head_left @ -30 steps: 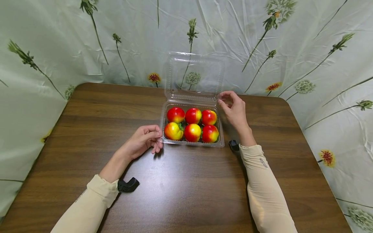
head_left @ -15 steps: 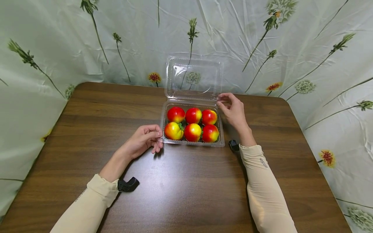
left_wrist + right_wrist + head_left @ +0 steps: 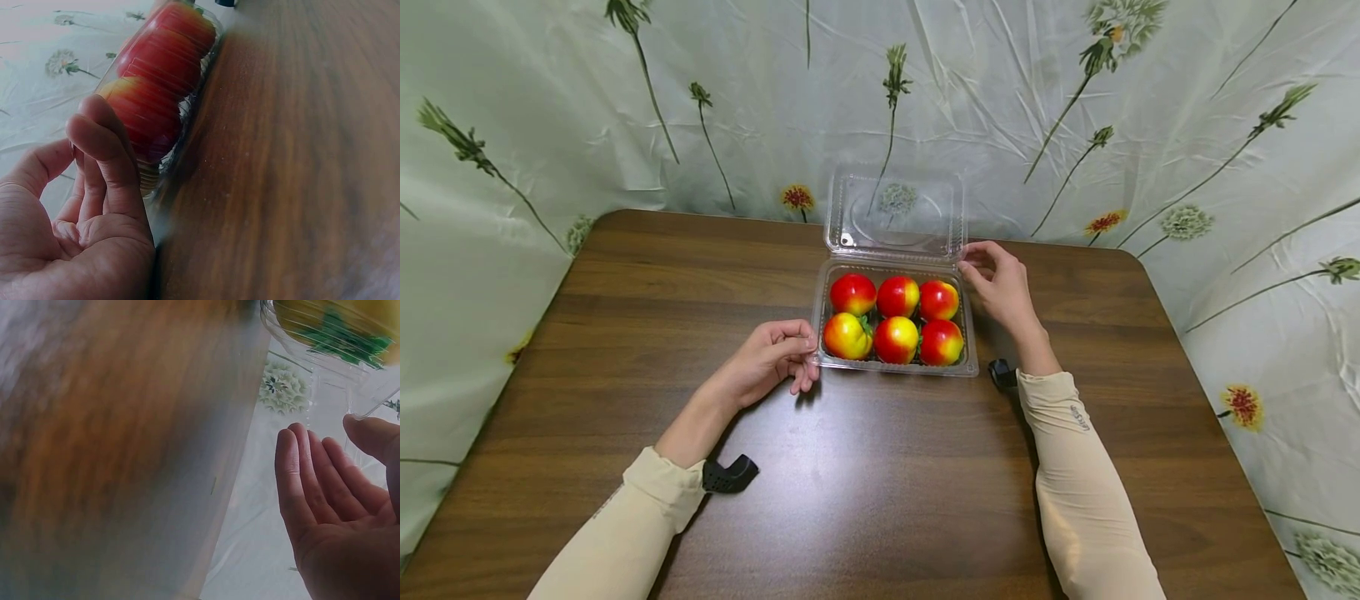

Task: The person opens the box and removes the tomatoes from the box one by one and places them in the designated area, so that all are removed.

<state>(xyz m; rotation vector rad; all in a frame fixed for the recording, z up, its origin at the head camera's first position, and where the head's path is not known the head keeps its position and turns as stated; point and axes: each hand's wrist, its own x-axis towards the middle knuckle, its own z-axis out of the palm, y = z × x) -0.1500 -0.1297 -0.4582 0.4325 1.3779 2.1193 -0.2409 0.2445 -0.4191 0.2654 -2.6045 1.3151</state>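
A clear plastic clamshell box (image 3: 895, 370) sits on the table with its transparent lid (image 3: 898, 229) raised and leaning back. Inside, several shiny red-and-yellow fruits (image 3: 896, 340) with green leaves lie in two rows. At the box's front left corner, my left hand (image 3: 771, 358) pinches the rim between thumb and fingers. My right hand (image 3: 1002, 287) is at the back right corner, by the hinge. In the right wrist view its fingers (image 3: 315, 478) extend nearly straight, and the thumb tip overlaps the plastic edge, apart from the fingers.
The brown wooden table (image 3: 880, 483) has rounded far corners. A pale curtain (image 3: 737, 108) with a flower print hangs behind it and along the sides. Black devices (image 3: 731, 474) are strapped at both wrists, over cream sleeves (image 3: 1090, 483).
The lid has tilted farther back, its top edge sinking lower in the head view. Both hands have stayed almost in place, and the box and fruits have not shifted.
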